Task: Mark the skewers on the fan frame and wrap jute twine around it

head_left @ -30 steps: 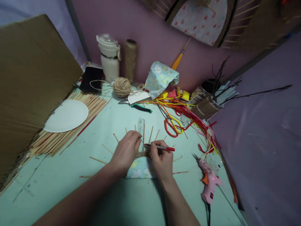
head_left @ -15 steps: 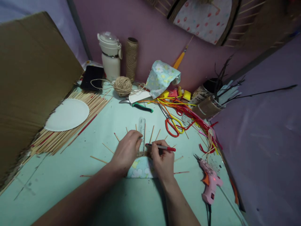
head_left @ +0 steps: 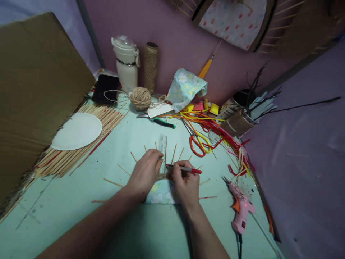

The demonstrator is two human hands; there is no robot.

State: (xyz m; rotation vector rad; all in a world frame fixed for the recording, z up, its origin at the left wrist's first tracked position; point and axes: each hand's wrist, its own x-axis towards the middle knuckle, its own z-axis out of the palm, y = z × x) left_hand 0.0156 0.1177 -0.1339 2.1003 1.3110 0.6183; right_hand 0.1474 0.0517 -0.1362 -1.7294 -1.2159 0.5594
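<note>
A clear ruler (head_left: 162, 143) stands lengthwise between my hands, its lower end at the brown curved rim of a half-round piece covered in floral cloth (head_left: 159, 193). My left hand (head_left: 147, 171) is closed on the ruler's left edge, fingertips pressed together. In my right hand (head_left: 186, 185) is a red-and-grey pen (head_left: 188, 169), its tip touching or very near a thin stick (head_left: 166, 153) beside the ruler. More thin sticks (head_left: 112, 182) fan outward around the half-round piece. My hands cover parts of the piece and some sticks.
On the right lies a pink glue gun (head_left: 242, 212). Red-and-yellow scissors (head_left: 198, 144), green-handled pliers (head_left: 164, 123) and a twine ball (head_left: 140, 98) are farther back. At left, a white oval (head_left: 78, 132) rests on many sticks beside a cardboard sheet (head_left: 37, 82).
The pen tip has shifted very slightly left toward the stick beside the ruler. Both hands otherwise keep their places and holds.
</note>
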